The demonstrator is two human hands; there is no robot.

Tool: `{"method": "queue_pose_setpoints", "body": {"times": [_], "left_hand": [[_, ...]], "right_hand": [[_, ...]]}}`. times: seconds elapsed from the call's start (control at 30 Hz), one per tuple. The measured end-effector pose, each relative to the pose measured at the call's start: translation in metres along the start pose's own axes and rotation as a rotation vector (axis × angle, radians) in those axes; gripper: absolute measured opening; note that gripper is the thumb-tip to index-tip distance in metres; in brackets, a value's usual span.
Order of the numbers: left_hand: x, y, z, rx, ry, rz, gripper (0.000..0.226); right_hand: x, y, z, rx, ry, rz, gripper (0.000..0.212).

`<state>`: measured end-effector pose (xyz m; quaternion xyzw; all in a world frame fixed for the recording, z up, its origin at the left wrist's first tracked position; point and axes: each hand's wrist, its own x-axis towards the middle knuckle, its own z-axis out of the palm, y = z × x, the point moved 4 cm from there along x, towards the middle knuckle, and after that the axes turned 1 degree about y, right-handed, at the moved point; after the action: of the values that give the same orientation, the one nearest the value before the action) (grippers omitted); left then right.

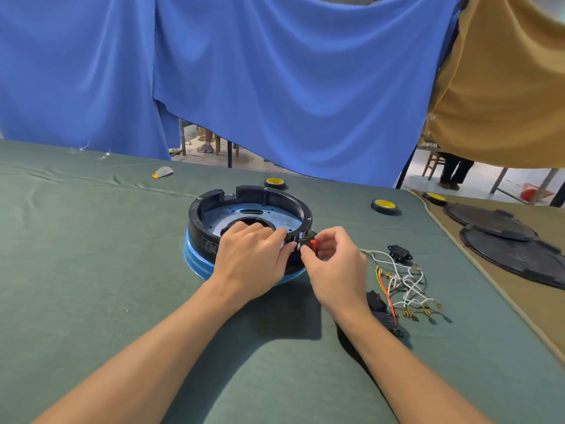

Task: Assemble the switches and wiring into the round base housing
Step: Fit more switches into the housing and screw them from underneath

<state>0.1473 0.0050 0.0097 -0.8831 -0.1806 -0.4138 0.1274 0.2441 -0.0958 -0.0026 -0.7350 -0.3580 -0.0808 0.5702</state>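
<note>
A right hand (333, 261) pinches a red switch (308, 242) at the near wall of the housing (263, 194), mid-table, while the left hand (250, 258) grips its rim. Pressed in crooked, the switch could jam or pop out. The loose wires (403, 283) just beside it could snag.

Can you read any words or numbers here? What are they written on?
White-framed label on the side wall of the round base housing: rows of print, too small and blurred to read.
Red switch, tape rolls: no writing can be seen.
</note>
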Motion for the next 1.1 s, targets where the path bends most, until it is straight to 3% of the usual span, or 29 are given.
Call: {"method": "queue_pose_setpoints", "body": {"times": [0.3,0.83,1.1], "left_hand": [[-0.003,-0.007,0.001,-0.003,0.027,-0.029,0.03],[-0.008,-0.015,-0.007,-0.084,0.086,-0.127,0.027],[-0.008,-0.017,-0.008,-0.094,0.082,-0.128,0.027]], "right_hand": [[0.001,0.001,0.003,-0.028,0.015,-0.009,0.02],[-0.004,-0.008,0.002,-0.098,-0.107,-0.347,0.018],[0.0,-0.008,0.005,-0.15,-0.157,-0.376,0.017]]}}
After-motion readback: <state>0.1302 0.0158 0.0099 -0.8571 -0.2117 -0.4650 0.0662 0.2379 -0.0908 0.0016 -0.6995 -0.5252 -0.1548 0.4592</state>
